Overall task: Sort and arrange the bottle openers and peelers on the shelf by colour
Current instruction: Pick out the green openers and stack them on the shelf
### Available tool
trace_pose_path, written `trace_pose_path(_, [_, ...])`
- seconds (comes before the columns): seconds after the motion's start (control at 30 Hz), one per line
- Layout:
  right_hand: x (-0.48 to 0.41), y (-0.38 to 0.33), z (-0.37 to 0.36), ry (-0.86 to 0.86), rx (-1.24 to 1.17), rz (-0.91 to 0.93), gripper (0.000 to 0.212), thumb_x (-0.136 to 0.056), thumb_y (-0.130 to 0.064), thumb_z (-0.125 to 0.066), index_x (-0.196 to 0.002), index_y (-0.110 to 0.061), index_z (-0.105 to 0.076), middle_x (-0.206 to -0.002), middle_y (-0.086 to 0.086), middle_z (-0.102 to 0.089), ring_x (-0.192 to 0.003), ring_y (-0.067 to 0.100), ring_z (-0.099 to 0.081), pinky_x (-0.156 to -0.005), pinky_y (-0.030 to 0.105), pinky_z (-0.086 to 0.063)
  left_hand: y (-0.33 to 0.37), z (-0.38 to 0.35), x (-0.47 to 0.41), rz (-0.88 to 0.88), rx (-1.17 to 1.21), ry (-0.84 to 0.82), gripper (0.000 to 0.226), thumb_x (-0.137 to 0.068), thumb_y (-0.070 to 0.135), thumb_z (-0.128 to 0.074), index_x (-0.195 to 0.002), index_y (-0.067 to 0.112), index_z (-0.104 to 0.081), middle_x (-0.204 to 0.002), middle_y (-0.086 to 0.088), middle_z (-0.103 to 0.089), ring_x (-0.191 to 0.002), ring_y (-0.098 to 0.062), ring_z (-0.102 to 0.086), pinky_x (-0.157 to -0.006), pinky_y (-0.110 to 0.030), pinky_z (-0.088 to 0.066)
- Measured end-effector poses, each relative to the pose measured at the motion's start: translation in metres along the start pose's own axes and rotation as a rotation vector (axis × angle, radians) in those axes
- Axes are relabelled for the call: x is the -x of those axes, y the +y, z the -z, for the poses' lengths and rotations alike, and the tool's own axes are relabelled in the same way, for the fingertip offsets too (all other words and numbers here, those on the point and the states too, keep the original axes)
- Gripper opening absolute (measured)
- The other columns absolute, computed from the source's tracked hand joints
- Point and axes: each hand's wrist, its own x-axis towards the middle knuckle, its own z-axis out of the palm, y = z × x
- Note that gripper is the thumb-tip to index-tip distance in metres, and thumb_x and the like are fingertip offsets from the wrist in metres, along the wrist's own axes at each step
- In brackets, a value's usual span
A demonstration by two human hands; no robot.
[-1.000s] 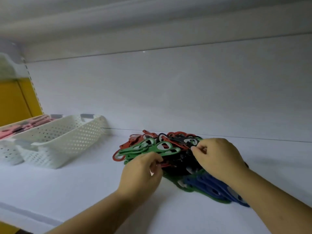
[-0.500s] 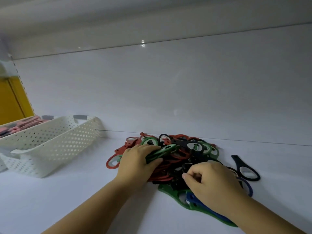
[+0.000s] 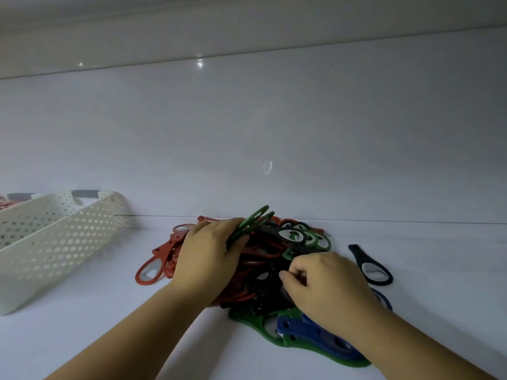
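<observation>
Left hand (image 3: 208,256) clamps green openers (image 3: 251,222), loops pointing 1 o'clock. Right hand (image 3: 326,286) pinches into pile (image 3: 271,272), catch unclear. Openers light, stiff, tangle-prone; grip handles.

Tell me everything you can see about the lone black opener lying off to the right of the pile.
The black opener is a flat, matte piece that looks like plastic or rubber. A narrow handle points toward the back wall and widens into an oval loop nearer the camera, with a pale inset showing inside the loop. It lies flat on the white shelf, angled slightly, apart from the mixed pile. The right hand is close to its left but does not touch it. A blue opener lies just in front of its loop.
</observation>
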Motion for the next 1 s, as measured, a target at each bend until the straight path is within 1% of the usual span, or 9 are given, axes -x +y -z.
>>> trace_pose_path(0.13, [-0.004, 0.007, -0.001, 0.240, 0.042, -0.007, 0.035, -0.082, -0.039, -0.060, -0.052, -0.026, -0.046, -0.038, -0.012, -0.028, -0.035, 0.002, -0.026, -0.040, 0.015, -0.014, 0.005, -0.006, -0.003, -0.122, -0.035, -0.007, 0.024, -0.093, 0.024, -0.055, -0.114, 0.020, -0.064, -0.098, 0.006, -0.069, -0.082, -0.016, -0.063, -0.066, -0.020, -0.040])
trace_pose_path(0.23, [-0.003, 0.007, 0.004, 0.329, -0.015, -0.027, 0.023, -0.081, -0.042, -0.056, -0.061, -0.030, -0.060, -0.044, -0.019, -0.030, -0.036, -0.003, -0.024, -0.042, 0.011, -0.013, 0.016, 0.003, -0.013, -0.021, 0.135, 0.111, 0.022, -0.094, 0.021, -0.054, -0.114, 0.024, -0.062, -0.086, 0.012, -0.063, -0.066, -0.002, -0.054, -0.057, -0.010, -0.035])
trace_pose_path(0.33, [-0.001, 0.004, 0.005, 0.338, -0.059, 0.027, 0.031, -0.086, -0.048, -0.044, -0.077, -0.029, -0.066, -0.059, -0.019, -0.052, -0.044, 0.000, -0.043, -0.042, 0.010, -0.030, 0.032, 0.017, -0.028, 0.190, 0.564, 0.185, 0.015, -0.095, 0.022, -0.051, -0.096, 0.035, -0.058, -0.080, 0.004, -0.067, -0.071, -0.007, -0.063, -0.062, -0.022, -0.049])
trace_pose_path(0.47, [0.004, -0.010, 0.004, 0.244, -0.218, 0.038, 0.050, -0.087, -0.062, -0.028, -0.107, -0.032, -0.062, -0.082, -0.021, -0.059, -0.062, -0.004, -0.050, -0.056, 0.010, -0.039, 0.051, 0.016, -0.027, 0.594, 1.293, 0.064, 0.023, -0.098, 0.026, -0.044, -0.099, 0.016, -0.065, -0.090, -0.003, -0.075, -0.089, -0.013, -0.071, -0.080, -0.036, -0.053])
trace_pose_path(0.6, [0.009, -0.015, 0.004, 0.133, -0.408, -0.027, 0.059, -0.080, -0.075, -0.026, -0.117, -0.036, -0.052, -0.080, -0.019, -0.061, -0.072, 0.003, -0.059, -0.062, 0.020, -0.046, 0.054, -0.003, -0.009, 0.839, 1.671, -0.103, 0.036, -0.097, 0.031, -0.042, -0.099, 0.004, -0.067, -0.092, -0.014, -0.072, -0.083, -0.024, -0.070, -0.077, -0.041, -0.053])
trace_pose_path(0.7, [0.011, -0.015, 0.002, 0.058, -0.585, -0.124, 0.036, -0.084, -0.057, -0.051, -0.112, -0.035, -0.050, -0.081, -0.015, -0.067, -0.068, 0.002, -0.062, -0.068, 0.030, -0.052, 0.053, -0.011, 0.000, 0.839, 1.760, -0.208, 0.042, -0.091, 0.033, -0.044, -0.110, 0.001, -0.063, -0.103, -0.019, -0.067, -0.095, -0.032, -0.065, -0.091, -0.048, -0.051])
trace_pose_path(0.77, [0.012, -0.016, 0.000, 0.006, -0.688, -0.159, 0.027, -0.086, -0.042, -0.060, -0.111, -0.035, -0.052, -0.088, -0.017, -0.071, -0.080, 0.000, -0.066, -0.079, 0.033, -0.055, 0.055, -0.012, 0.004, 0.839, 1.761, -0.260, 0.044, -0.089, 0.032, -0.044, -0.112, 0.000, -0.063, -0.102, -0.019, -0.067, -0.094, -0.032, -0.065, -0.091, -0.046, -0.052])
trace_pose_path(0.87, [0.013, -0.018, -0.001, -0.029, -0.735, -0.184, 0.023, -0.084, -0.041, -0.060, -0.106, -0.035, -0.058, -0.094, -0.019, -0.071, -0.089, 0.000, -0.066, -0.086, 0.036, -0.054, 0.057, -0.012, 0.007, 0.823, 1.750, -0.315, 0.046, -0.083, 0.034, -0.047, -0.110, 0.002, -0.066, -0.096, -0.015, -0.069, -0.086, -0.027, -0.068, -0.082, -0.040, -0.055])
trace_pose_path(1.0, [0.011, -0.019, -0.001, -0.072, -0.832, -0.290, 0.015, -0.086, -0.040, -0.056, -0.099, -0.036, -0.061, -0.088, -0.012, -0.072, -0.078, 0.012, -0.069, -0.078, 0.045, -0.057, 0.057, -0.011, 0.006, 0.830, 1.739, -0.341, 0.048, -0.078, 0.036, -0.050, -0.109, 0.004, -0.067, -0.099, -0.016, -0.067, -0.085, -0.029, -0.065, -0.073, -0.039, -0.056])
